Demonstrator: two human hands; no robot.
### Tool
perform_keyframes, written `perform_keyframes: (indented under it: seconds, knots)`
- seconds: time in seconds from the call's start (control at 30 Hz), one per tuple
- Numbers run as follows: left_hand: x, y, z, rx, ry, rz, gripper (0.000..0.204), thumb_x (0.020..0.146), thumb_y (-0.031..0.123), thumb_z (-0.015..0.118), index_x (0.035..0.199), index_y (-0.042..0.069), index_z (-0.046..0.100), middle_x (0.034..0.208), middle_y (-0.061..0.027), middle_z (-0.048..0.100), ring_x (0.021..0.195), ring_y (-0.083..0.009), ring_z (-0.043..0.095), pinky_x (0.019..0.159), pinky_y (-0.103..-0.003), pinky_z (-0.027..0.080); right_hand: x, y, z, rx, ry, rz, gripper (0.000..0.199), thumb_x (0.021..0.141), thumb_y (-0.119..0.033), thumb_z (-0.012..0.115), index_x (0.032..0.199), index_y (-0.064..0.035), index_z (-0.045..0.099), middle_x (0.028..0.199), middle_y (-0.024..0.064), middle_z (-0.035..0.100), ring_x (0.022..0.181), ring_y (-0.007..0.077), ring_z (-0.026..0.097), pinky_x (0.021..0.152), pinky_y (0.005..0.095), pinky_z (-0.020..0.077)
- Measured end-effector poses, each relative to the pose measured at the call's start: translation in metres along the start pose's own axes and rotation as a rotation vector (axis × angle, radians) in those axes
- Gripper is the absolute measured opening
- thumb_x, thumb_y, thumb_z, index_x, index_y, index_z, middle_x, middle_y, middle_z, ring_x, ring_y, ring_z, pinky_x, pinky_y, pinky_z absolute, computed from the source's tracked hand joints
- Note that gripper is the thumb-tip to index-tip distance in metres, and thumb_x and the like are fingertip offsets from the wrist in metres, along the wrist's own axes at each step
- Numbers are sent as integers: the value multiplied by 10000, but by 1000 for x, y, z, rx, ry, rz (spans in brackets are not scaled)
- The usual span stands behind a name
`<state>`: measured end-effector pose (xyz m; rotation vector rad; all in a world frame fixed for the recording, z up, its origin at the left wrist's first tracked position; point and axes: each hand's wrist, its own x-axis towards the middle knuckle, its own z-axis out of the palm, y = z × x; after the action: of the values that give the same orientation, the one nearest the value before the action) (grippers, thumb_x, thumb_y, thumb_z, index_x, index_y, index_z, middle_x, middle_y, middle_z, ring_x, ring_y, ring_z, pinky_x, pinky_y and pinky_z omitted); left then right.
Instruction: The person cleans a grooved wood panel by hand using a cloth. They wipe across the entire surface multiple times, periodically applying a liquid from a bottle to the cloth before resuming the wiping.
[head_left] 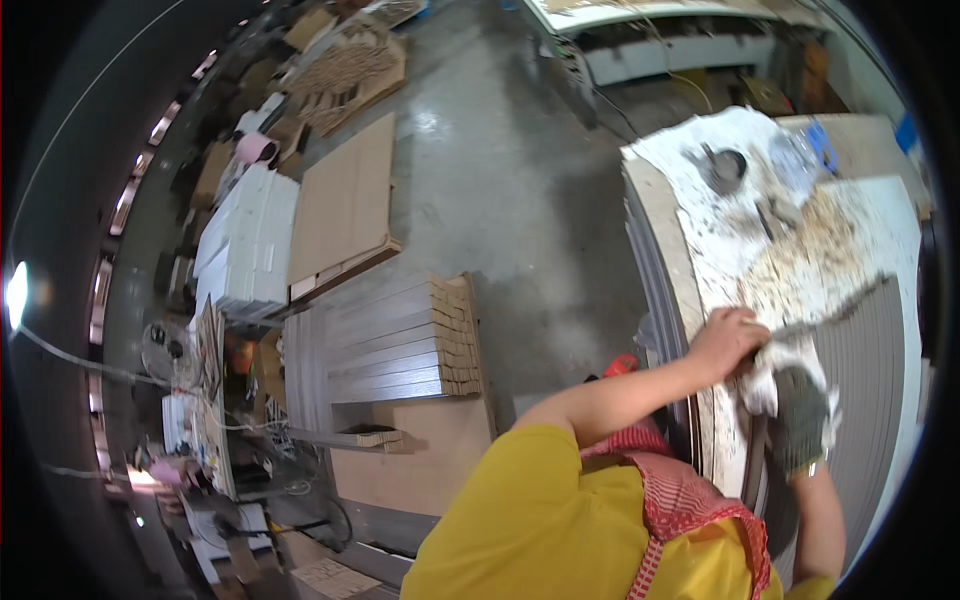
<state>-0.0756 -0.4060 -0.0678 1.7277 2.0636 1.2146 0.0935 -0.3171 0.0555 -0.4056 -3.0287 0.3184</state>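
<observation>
My bare left hand point(728, 345) is closed, its fingers curled round the far end of a narrow grey strip point(757, 462) at the workbench's near side. Just right of it, my right hand point(800, 418), in a dark grey-green glove, grips a crumpled white cloth point(765, 385). The cloth bunches round the gloved fingers and touches the strip. Beneath and beyond the right hand, several long grey strips point(875, 350) lie side by side on the bench. The fingertips of both hands are partly hidden.
On the workbench, a stained white sheet point(700, 150) carries a dark round container point(722, 168), a clear plastic bag point(795, 160) and brown crumbs point(825, 240). Stacked grey boards point(385, 345) lie on a pallet to the left. White panels point(250, 240) and brown boards point(345, 200) stand farther off.
</observation>
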Motion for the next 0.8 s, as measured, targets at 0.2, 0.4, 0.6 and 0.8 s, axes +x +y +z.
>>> perform_keyframes:
  seconds: [0.2, 0.4, 0.6, 0.8]
  knots:
    - [4, 20, -24, -113, 69, -93, 286, 739, 230, 648, 1011, 149, 680, 1202, -14, 608, 1225, -263, 449, 1021, -398, 325, 36, 2, 21, 17, 248, -167, 498, 679, -1, 614, 1174, 3, 560, 1160, 245, 570, 1097, 421, 535, 944, 459, 426]
    - [4, 6, -19, 55, -39, 44, 407, 636, 245, 746, 1019, 118, 692, 1197, -5, 616, 1231, -231, 447, 1029, -394, 307, 10, 17, 12, 128, 117, -109, 375, 775, 16, 537, 1150, 22, 560, 1113, 250, 599, 1041, 416, 571, 880, 444, 463]
    - [5, 7, -11, 34, -64, -67, 551, 579, 343, 787, 1049, 74, 684, 1213, -21, 612, 1253, -283, 422, 1050, -414, 292, 53, 45, 52, 7, 248, -88, 460, 770, 2, 554, 1228, 40, 526, 1208, 243, 568, 1128, 398, 543, 993, 431, 414]
    - [4, 6, -5, 66, -6, 78, 442, 604, 341, 792, 983, 134, 698, 1167, 16, 628, 1248, -258, 424, 1059, -434, 275, -18, 54, 36, -55, 222, -157, 459, 798, 16, 544, 1254, 38, 501, 1212, 259, 553, 1169, 404, 513, 1011, 442, 393]
